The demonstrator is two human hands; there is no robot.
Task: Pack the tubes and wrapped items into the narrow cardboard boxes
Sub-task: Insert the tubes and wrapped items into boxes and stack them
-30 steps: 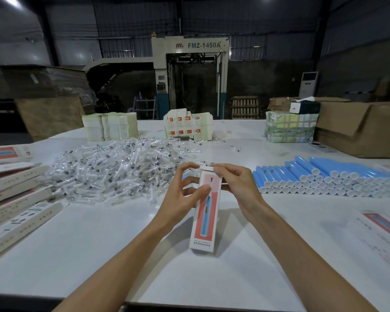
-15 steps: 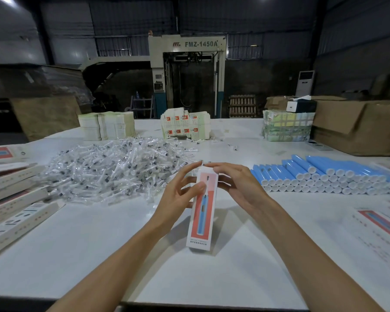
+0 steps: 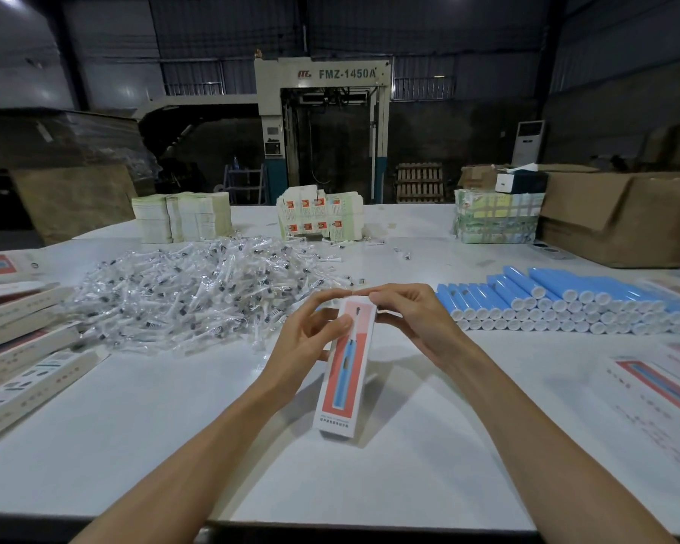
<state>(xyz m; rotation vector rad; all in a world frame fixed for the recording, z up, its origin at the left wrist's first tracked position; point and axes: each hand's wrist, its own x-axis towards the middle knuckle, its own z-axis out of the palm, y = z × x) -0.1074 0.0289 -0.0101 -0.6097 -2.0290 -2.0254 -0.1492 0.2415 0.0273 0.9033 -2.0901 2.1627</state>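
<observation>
A narrow white and red box (image 3: 344, 371) with a blue tube pictured on it stands tilted over the table's middle, its lower end near the tabletop. My left hand (image 3: 311, 335) grips its upper left side, thumb on the front face. My right hand (image 3: 413, 320) holds the top end with curled fingers, fingertips at the top flap. A heap of clear-wrapped items (image 3: 197, 296) lies behind on the left. Stacked blue tubes (image 3: 558, 304) with white caps lie on the right.
Several narrow boxes (image 3: 24, 347) lie at the left edge. Flat printed cartons (image 3: 668, 390) lie at the right edge. Paper stacks (image 3: 181, 219), folded cartons (image 3: 319, 217), a wrapped bundle (image 3: 495, 221) and a big brown carton (image 3: 625, 217) line the far side.
The box has shifted a little lower and nearer. My right fingers have closed in over the top end, and the top flap now lies down.
</observation>
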